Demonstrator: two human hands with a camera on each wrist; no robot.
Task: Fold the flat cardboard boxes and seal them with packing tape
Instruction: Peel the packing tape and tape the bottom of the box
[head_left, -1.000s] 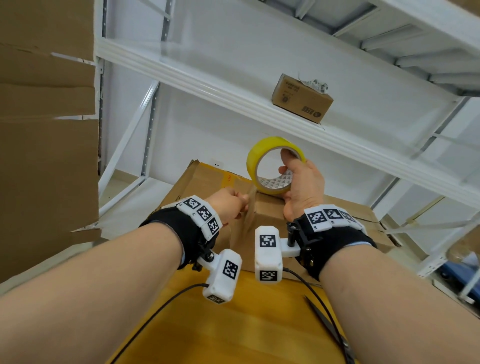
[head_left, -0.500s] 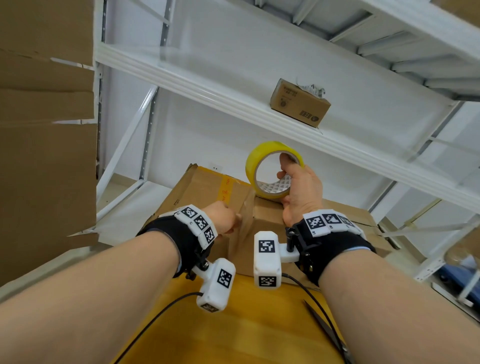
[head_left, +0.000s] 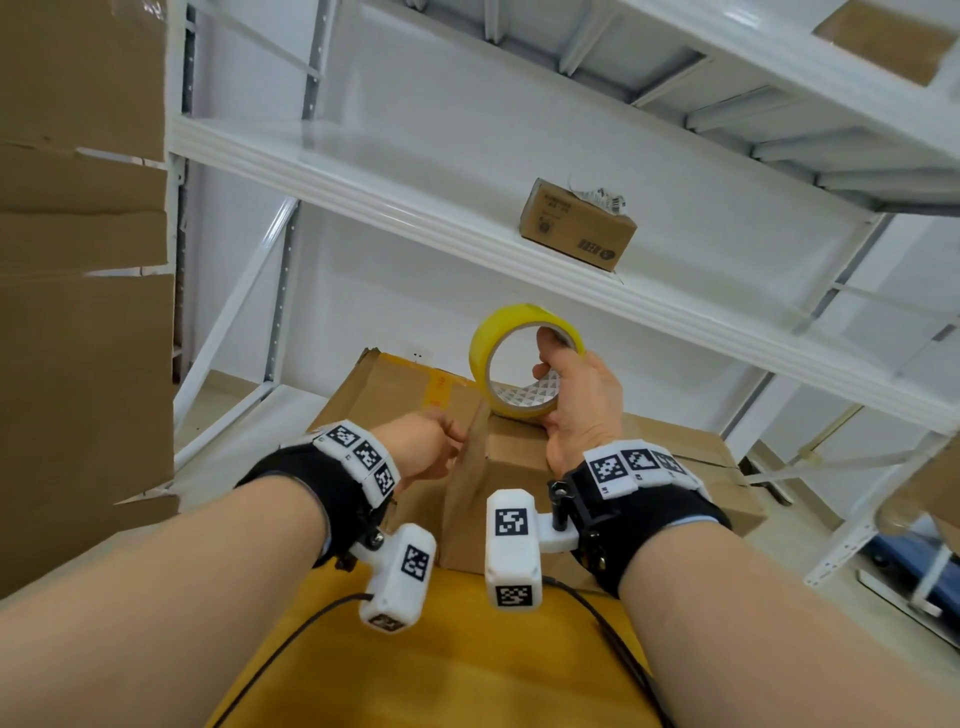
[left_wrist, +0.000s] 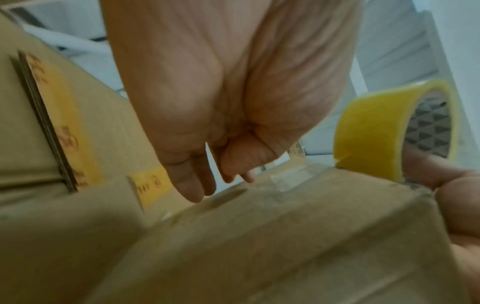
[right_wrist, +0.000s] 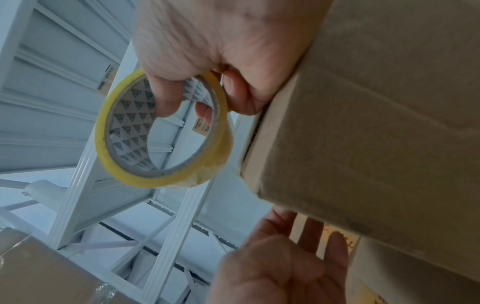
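While white shelving (head_left: 415, 218) rises behind the yellow worktable (head_left: 467, 665), a person works a folded cardboard box (head_left: 498, 478) standing against a stack of flat cardboard (head_left: 395, 384), with the packing step apparently just begun. Largest risk, by this reading: the box, braced only by two hands near its top, could tip or slide on the smooth table as tape is drawn across, skewing the seal. A lesser one: the free end of film could fold back on itself or lift off the corner if the left hand lets go early. The box's flaps look closed and its contents cannot be seen; a small carton (head_left: 576, 228) on the shelf above is likewise shut, with a paper label at its top. The right hand (head_left: 582, 400) grips the yellow tape roll (head_left: 498, 332), fingers hooked through its core, the roll resting on the box's top edge. The left hand (head_left: 426, 447) has fingers curled at the box's upper corner, seemingly pinching the tape end, though the blurred wrist view leaves that uncertain.
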